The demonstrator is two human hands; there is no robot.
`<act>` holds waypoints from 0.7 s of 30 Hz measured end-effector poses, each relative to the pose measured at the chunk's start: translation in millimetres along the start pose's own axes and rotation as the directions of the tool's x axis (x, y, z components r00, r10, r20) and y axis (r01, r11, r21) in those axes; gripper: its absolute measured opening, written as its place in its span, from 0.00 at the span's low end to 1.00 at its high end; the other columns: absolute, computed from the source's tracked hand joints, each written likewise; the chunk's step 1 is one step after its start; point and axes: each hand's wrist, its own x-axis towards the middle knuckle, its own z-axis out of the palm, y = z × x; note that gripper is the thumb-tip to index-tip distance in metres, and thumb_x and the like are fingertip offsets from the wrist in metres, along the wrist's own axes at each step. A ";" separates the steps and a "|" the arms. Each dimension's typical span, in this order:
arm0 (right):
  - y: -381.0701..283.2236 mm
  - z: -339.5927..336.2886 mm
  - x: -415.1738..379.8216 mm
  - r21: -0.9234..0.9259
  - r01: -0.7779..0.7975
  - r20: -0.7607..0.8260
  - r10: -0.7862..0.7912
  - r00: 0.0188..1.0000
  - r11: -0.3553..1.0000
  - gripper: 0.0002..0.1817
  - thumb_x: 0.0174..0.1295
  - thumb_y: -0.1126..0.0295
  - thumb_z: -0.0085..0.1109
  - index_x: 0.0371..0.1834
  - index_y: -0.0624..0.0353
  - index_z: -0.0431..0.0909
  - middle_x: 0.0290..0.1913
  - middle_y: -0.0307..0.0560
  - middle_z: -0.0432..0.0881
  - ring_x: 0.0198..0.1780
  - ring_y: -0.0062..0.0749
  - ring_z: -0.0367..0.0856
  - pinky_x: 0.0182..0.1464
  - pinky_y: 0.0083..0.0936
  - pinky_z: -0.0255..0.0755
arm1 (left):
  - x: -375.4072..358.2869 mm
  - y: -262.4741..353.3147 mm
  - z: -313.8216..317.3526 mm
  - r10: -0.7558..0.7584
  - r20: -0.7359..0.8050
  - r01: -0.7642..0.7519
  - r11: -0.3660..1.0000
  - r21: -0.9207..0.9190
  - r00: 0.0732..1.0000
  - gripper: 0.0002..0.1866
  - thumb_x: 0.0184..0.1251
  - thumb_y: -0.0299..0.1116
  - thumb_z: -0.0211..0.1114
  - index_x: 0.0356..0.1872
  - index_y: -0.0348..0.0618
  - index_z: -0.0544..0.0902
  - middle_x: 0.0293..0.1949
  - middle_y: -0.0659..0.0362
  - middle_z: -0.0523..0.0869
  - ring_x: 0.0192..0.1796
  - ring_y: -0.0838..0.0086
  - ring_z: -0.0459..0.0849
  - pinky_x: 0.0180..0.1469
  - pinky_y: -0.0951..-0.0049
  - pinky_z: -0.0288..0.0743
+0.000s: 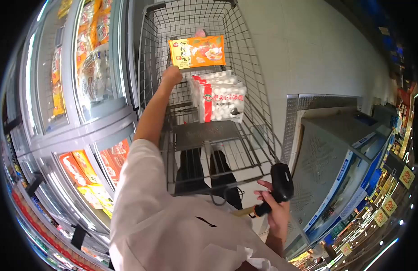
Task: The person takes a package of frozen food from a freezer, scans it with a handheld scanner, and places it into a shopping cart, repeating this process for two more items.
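My left hand (172,75) reaches into a wire shopping cart (258,58), fingers closed at the lower left corner of a flat orange-and-yellow frozen food package (204,50). Its fingertips are partly hidden. Nearer to me in the cart stand several clear bags of small white balls with red stripes, the front bag (222,103) facing up. Outside the cart's near right corner, my right hand (274,208) is wrapped round the handle of a black barcode scanner (282,183). The scanner's head points away from me.
Glass-door freezers (100,63) with bagged food line the left side. To the right, a large grey cabinet (324,153) stands close to the cart on the tiled floor (303,49). Yellow price tags (389,206) hang along shelves at the far right.
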 end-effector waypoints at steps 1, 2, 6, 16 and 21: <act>2.6 -5.3 -8.8 -0.012 0.083 0.033 -0.082 0.996 0.996 0.31 0.61 0.80 0.63 0.70 0.65 0.66 0.56 0.60 0.81 0.46 0.38 0.85 0.46 0.28 0.78 | -41.3 10.5 -12.1 0.107 0.000 -0.107 0.991 0.078 0.994 0.14 0.61 0.37 0.61 0.41 0.41 0.86 0.39 0.45 0.89 0.45 0.49 0.88 0.49 0.52 0.81; 1.1 -11.1 -18.4 -0.029 0.141 0.070 -0.139 0.988 0.990 0.31 0.61 0.81 0.63 0.69 0.65 0.66 0.56 0.59 0.81 0.46 0.38 0.85 0.46 0.28 0.78 | -89.7 23.2 -28.4 0.215 0.002 -0.214 0.969 0.122 0.977 0.11 0.61 0.36 0.61 0.39 0.43 0.86 0.36 0.47 0.89 0.43 0.50 0.88 0.47 0.52 0.82; 5.2 -39.8 -49.2 -0.095 0.337 0.253 -0.305 0.918 0.937 0.29 0.60 0.83 0.64 0.66 0.64 0.69 0.53 0.57 0.82 0.46 0.34 0.85 0.45 0.27 0.78 | -293.7 56.1 -101.1 0.352 -0.048 -0.353 0.936 0.004 0.935 0.08 0.63 0.37 0.62 0.36 0.46 0.86 0.31 0.51 0.89 0.38 0.52 0.88 0.42 0.53 0.82; 70.3 -46.3 -137.8 -0.234 0.652 0.686 -0.353 0.636 0.721 0.16 0.59 0.78 0.70 0.50 0.68 0.81 0.44 0.44 0.86 0.42 0.19 0.82 0.46 0.20 0.75 | -629.7 50.5 -111.6 -0.482 -0.414 -0.229 0.396 -0.889 0.772 0.08 0.71 0.31 0.63 0.42 0.35 0.83 0.30 0.57 0.90 0.32 0.78 0.88 0.37 0.77 0.81; 112.6 -18.0 -155.5 -0.310 0.781 0.810 -0.280 0.515 0.542 0.17 0.59 0.80 0.68 0.52 0.65 0.81 0.44 0.41 0.87 0.37 0.18 0.80 0.41 0.19 0.74 | -693.6 -70.2 -102.9 -0.749 -0.464 -0.068 0.493 -0.867 0.473 0.12 0.73 0.35 0.61 0.42 0.35 0.83 0.27 0.55 0.89 0.29 0.75 0.88 0.34 0.76 0.79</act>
